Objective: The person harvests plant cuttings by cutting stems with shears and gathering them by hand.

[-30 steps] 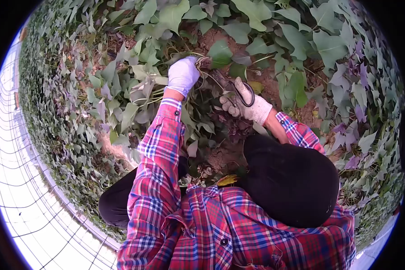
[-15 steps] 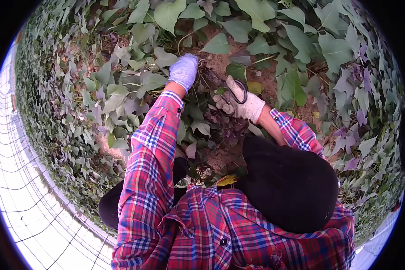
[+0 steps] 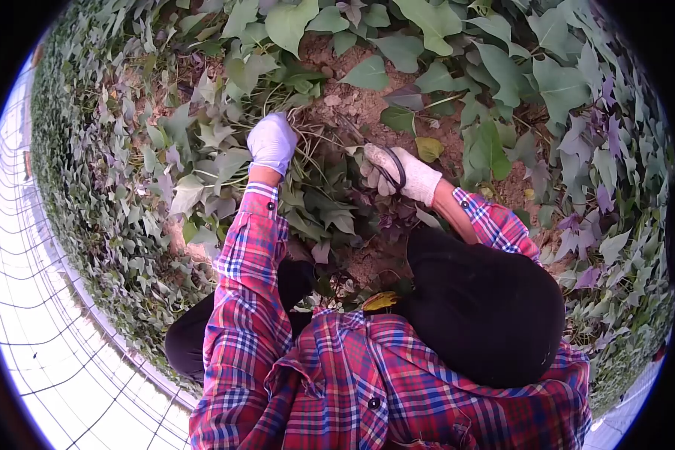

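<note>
Drawn back toward the patch's left edge since the earlier frame, the left hand (image 3: 272, 142) in its pale glove has carried a bunch of vine stems (image 3: 304, 139) away from the scissors (image 3: 400, 169), leaving more bare soil (image 3: 360, 90) showing ahead of the two hands. Its fingers are clenched, grasping those stems, which fan out beside the fist over the leafy ground. Gloved too, the right hand (image 3: 420, 178) has changed little in place; it grips the scissors, a dark handle loop standing out by the thumb. Their tips reach toward the soil and stems, though whether the blades are spread I cannot tell. Leaves (image 3: 367, 73) border the open soil at its far side, and a yellow leaf (image 3: 428, 148) lies just beyond the right hand. Near that hand, a black-clad knee (image 3: 495, 300) limits room; a pale strip (image 3: 45, 352) crossed by dark lines runs along the patch's left edge.
</note>
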Tool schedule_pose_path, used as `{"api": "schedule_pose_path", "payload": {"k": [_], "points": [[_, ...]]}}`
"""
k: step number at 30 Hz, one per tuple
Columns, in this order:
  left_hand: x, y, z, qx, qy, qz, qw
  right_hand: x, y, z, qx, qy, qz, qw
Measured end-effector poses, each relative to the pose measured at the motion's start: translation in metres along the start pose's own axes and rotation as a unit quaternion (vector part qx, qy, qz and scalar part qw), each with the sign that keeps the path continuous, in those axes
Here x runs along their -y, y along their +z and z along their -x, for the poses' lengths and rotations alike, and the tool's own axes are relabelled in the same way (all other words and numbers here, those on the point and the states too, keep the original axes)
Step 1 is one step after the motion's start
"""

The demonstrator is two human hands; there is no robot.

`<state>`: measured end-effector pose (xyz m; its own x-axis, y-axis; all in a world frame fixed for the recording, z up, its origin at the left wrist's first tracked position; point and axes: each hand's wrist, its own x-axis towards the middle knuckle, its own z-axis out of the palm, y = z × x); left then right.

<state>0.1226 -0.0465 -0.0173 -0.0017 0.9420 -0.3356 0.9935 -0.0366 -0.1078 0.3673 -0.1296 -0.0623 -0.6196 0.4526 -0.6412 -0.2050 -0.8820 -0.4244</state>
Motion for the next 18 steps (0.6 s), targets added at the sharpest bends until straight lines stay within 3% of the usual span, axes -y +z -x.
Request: {"api": "schedule_pose_path", "payload": {"k": [1,3,5,8,9,11,13,18], "points": [[0.019,-0.005,0.01,0.022,-0.016,0.023,0.999,-0.008,-0.003,-0.008,0.035,0.034,-0.04,0.998],[0.05,-0.005,0.034,0.066,-0.092,0.056,0.992,0.008,0.016,0.013,0.044,0.061,0.053,0.996],[0.081,0.02,0.042,0.093,-0.125,0.09,0.984,-0.014,0.01,0.006,0.058,0.095,0.013,0.994],[0.074,0.031,0.047,0.076,-0.078,0.199,0.974,-0.028,-0.001,0.004,0.064,0.108,-0.009,0.992],[0.059,0.032,0.048,0.027,-0.068,0.272,0.959,-0.029,-0.002,0.004,0.059,0.106,-0.006,0.993],[0.051,0.052,0.041,0.016,-0.04,0.247,0.968,-0.017,0.008,0.009,0.049,0.101,0.006,0.994],[0.023,0.034,0.035,0.019,-0.069,0.178,0.981,-0.006,0.016,0.01,0.027,0.09,0.068,0.993],[-0.006,0.031,0.02,0.057,-0.089,0.126,0.986,-0.012,0.016,-0.005,0.005,0.055,-0.02,0.998]]}}
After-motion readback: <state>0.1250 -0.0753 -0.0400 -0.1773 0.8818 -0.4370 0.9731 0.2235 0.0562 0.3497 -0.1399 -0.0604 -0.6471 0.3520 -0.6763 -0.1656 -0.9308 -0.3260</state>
